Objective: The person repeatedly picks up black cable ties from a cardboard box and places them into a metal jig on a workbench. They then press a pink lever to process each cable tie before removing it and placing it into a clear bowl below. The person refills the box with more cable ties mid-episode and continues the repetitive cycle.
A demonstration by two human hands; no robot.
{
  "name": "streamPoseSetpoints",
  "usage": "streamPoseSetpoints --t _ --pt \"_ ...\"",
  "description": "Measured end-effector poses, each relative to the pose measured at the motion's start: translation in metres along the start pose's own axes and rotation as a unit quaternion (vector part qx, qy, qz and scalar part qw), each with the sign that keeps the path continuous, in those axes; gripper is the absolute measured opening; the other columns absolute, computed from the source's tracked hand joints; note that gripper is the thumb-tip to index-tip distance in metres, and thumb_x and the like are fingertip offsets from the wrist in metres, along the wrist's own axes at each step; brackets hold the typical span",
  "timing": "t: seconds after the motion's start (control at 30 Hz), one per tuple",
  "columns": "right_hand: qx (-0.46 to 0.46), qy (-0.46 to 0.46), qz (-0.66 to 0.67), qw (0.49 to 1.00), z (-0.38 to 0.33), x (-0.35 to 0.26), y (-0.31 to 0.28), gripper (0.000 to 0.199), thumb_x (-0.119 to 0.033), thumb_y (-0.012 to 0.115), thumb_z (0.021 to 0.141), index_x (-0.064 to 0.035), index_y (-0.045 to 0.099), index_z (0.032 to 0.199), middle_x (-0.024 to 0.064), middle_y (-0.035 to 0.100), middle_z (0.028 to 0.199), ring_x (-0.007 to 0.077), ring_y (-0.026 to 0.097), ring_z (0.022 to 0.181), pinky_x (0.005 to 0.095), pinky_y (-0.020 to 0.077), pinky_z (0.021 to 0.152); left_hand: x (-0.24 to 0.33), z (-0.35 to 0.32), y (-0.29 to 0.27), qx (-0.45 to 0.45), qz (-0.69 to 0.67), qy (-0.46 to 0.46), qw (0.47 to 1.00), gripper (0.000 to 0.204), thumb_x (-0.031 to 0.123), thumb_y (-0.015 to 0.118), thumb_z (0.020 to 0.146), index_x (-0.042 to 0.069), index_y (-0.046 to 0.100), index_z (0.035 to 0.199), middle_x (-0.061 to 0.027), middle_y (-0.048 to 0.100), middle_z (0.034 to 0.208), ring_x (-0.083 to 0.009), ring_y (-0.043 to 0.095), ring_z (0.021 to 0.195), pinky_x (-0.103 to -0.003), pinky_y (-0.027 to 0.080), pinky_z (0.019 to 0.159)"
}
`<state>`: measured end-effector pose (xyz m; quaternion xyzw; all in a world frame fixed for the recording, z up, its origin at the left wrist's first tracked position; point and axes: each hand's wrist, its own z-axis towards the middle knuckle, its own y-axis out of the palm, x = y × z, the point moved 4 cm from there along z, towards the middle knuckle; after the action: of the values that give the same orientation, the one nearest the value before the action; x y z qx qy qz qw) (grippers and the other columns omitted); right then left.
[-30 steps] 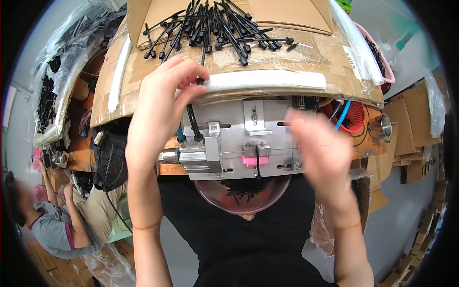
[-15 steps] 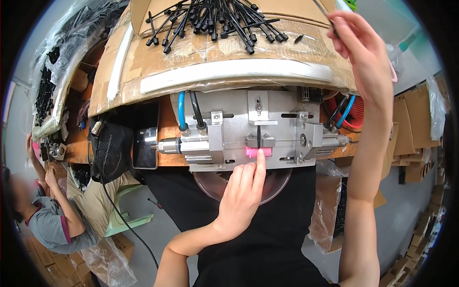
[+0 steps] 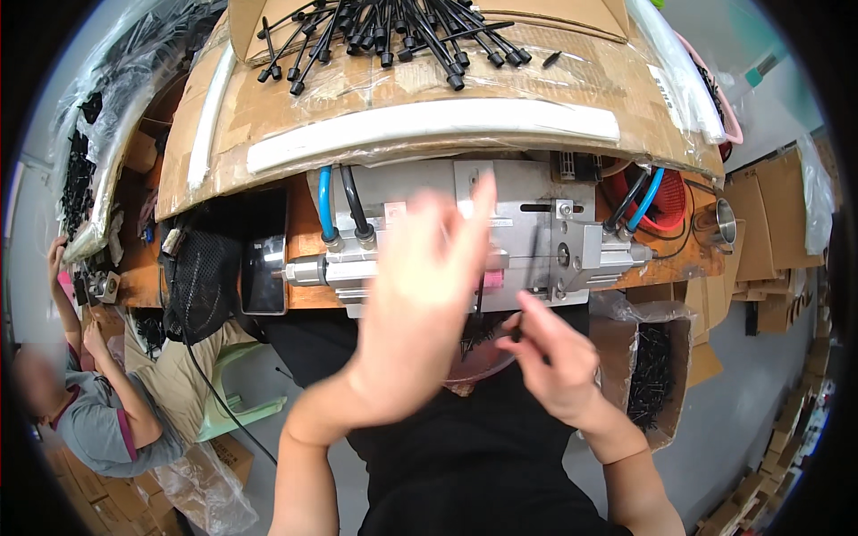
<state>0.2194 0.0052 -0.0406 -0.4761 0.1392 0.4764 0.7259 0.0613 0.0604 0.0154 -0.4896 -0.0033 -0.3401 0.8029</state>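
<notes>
My left hand (image 3: 420, 295), smeared by motion, passes over the middle of a metal clamping fixture (image 3: 523, 192); its fingers are too blurred to read. At the fixture's front right edge, my right hand (image 3: 559, 362) is closed in a pinch. A thin dark streak (image 3: 534, 246) rises from its fingertips, apparently a slim black rod. Partly behind my left hand shows a pink block (image 3: 493, 279) on the fixture. Beside it a black stem (image 3: 480, 299) points down toward a clear bowl (image 3: 487, 369) at my lap, which holds small black pieces (image 3: 478, 338).
Black capped rods (image 3: 384, 40) lie piled on a cardboard surface (image 3: 375, 94) behind the fixture. Blue and black hoses (image 3: 325, 205) run to its cylinders. A red basket (image 3: 672, 201), a metal cup (image 3: 715, 223) and a box of black parts (image 3: 651, 375) stand right. Another person (image 3: 107, 411) sits left.
My right hand has come down from above the cardboard to the fixture's front edge. My left hand has left the black stem by the pink block and moved up over the fixture.
</notes>
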Motion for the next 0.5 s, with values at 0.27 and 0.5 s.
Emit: streamPoseSetpoints --t 0.27,0.5 --pt "-0.065 -0.029 -0.025 0.997 0.001 0.01 0.036 0.067 -0.003 0.076 0.076 0.002 0.05 0.137 0.006 0.05 0.064 0.0178 0.054 0.058 0.0324 0.0442 0.053 -0.082 0.115 -0.004 0.01 -0.024 -0.013 1.0 0.026 0.012 0.071 0.083 0.002 0.061 0.104 -0.013 0.063 0.08 -0.0232 0.062 0.074 -0.034 0.05 0.069" --pt "-0.103 -0.1 -0.067 0.987 0.056 -0.004 -0.015 0.048 -0.014 0.075 0.079 -0.0022 0.06 0.124 0.006 0.057 0.074 0.0192 0.059 0.061 0.0325 0.0471 0.053 -0.085 0.076 -0.049 -0.078 -0.086 -0.045 0.992 0.013 0.002 0.067 0.083 0.001 0.066 0.095 -0.005 0.06 0.08 -0.0146 0.055 0.076 -0.027 0.046 0.074"
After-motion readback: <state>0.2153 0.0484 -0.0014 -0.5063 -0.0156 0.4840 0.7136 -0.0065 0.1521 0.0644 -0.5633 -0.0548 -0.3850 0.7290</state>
